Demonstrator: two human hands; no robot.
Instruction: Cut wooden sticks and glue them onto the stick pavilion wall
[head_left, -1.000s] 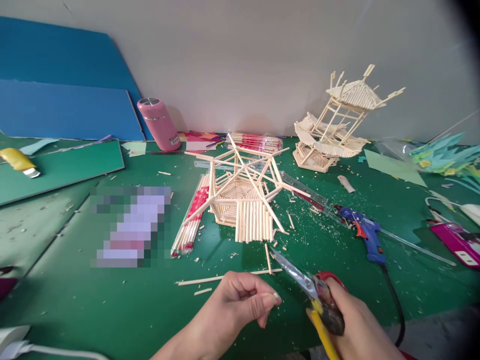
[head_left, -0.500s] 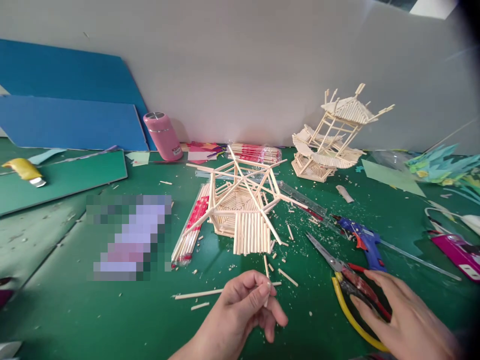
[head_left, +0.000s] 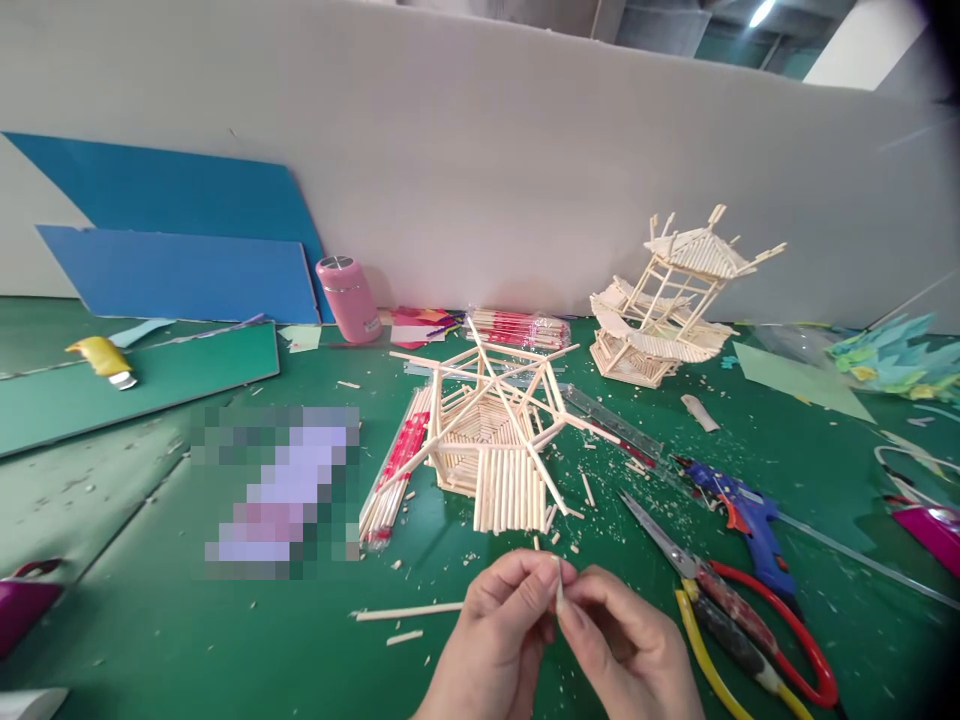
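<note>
My left hand (head_left: 504, 632) and my right hand (head_left: 626, 640) meet at the front middle of the table. Their thumbs and fingers pinch a short thin wooden stick (head_left: 559, 585) between them; much of it is hidden by the fingers. Just beyond stands a small pavilion frame (head_left: 487, 430) of wooden sticks, with a sloping panel of sticks laid side by side on its near face. Scissors (head_left: 675, 555) with red and yellow handles lie to the right of my right hand, touched by neither hand. A longer stick (head_left: 409, 612) lies left of my left hand.
A blue glue gun (head_left: 742, 520) lies right of the scissors. A finished-looking stick pavilion (head_left: 667, 310) stands at the back right, a pink flask (head_left: 349, 300) at the back left. Bagged sticks (head_left: 397, 465) lie left of the frame. A yellow-handled cutter (head_left: 103, 358) rests on a green board.
My right hand has left the scissors' handles and moved left to join my left hand at the small stick. The camera view has tilted up slightly.
</note>
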